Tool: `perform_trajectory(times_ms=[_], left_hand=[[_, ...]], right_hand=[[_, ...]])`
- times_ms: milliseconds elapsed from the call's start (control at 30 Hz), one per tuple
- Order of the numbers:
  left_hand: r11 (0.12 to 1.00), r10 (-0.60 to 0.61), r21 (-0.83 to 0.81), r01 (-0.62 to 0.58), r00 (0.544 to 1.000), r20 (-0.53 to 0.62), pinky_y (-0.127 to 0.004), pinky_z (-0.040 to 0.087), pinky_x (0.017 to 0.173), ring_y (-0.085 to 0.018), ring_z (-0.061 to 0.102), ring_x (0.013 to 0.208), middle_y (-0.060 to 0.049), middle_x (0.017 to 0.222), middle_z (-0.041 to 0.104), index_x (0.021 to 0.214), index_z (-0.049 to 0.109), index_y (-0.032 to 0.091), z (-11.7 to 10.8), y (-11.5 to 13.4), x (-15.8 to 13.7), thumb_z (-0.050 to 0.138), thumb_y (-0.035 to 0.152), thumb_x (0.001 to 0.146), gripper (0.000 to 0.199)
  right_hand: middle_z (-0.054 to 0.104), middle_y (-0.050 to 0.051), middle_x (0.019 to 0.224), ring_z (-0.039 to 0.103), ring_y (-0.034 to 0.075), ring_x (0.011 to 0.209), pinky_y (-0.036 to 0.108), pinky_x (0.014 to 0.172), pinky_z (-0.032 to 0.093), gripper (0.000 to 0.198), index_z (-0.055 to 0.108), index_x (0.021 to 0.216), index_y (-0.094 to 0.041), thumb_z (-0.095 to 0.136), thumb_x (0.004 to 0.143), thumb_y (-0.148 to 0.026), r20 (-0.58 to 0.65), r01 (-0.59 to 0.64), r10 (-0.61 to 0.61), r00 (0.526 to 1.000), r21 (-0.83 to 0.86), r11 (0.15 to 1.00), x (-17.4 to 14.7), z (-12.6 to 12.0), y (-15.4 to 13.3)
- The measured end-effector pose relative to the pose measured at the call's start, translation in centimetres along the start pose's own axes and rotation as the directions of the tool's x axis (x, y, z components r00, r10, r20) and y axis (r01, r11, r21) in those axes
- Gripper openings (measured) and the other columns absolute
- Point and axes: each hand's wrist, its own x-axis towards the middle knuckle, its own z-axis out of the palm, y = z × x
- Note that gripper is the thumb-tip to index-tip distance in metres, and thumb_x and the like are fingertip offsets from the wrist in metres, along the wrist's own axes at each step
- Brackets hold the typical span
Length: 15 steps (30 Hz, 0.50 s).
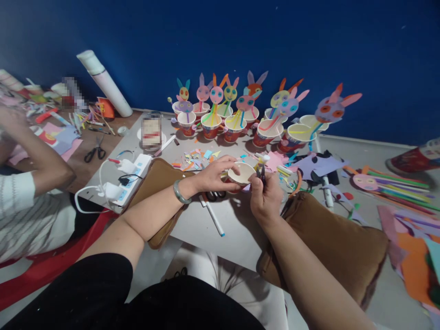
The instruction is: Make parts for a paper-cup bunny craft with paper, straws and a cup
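Observation:
My left hand [220,175] is closed around the side of a paper cup [242,172], its pale inside tilted toward me. Close against the cup's right rim, my right hand [266,198] is wrapped round a small black tool [261,171]; its kind is not clear. A whitish tip shows just above that tool. Below the cup lies a white marker [213,217] with a blue end. Dark loops, perhaps scissor handles [217,196], show partly under my left hand. Paper scraps [197,158] are scattered behind it.
Red paper cups [210,127] with paper rabbit heads on straws stand along the blue wall. Brown cushions [333,238] lie under both arms. A power strip [132,178] with cables sits left. Coloured straws [398,185] lie right. Another person's arm [44,146] is at far left.

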Motion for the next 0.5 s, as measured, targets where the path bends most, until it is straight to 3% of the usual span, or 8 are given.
perform_trajectory(times_ms=[200, 500], left_hand=[[0.999, 0.024, -0.045, -0.023, 1.0, 0.01, -0.046, 0.041, 0.108, -0.027, 0.052, 0.126, -0.014, 0.127, 0.055, 0.083, 0.063, 0.018, -0.21, 0.61, 0.01, 0.074, 0.029, 0.075, 0.017], [1.0, 0.02, -0.023, -0.019, 0.999, 0.05, -0.049, 0.039, 0.113, -0.029, 0.048, 0.132, -0.014, 0.134, 0.051, 0.082, 0.064, 0.019, -0.41, 0.69, 0.07, 0.07, 0.015, 0.068, 0.015]], right_hand=[[0.053, 0.001, 0.068, 0.051, 0.016, 0.058, 0.033, 0.058, 0.041, 0.035, 0.051, 0.086, -0.022, 0.04, 0.097, -0.053, -0.011, -0.001, 0.002, 1.0, 0.015, 1.0, 0.07, 0.04, 0.02], [0.055, 0.002, 0.069, 0.052, 0.019, 0.06, 0.034, 0.059, 0.041, 0.034, 0.052, 0.089, -0.022, 0.041, 0.096, -0.053, -0.012, -0.034, 0.034, 0.999, 0.011, 0.999, -0.08, 0.14, 0.3]])
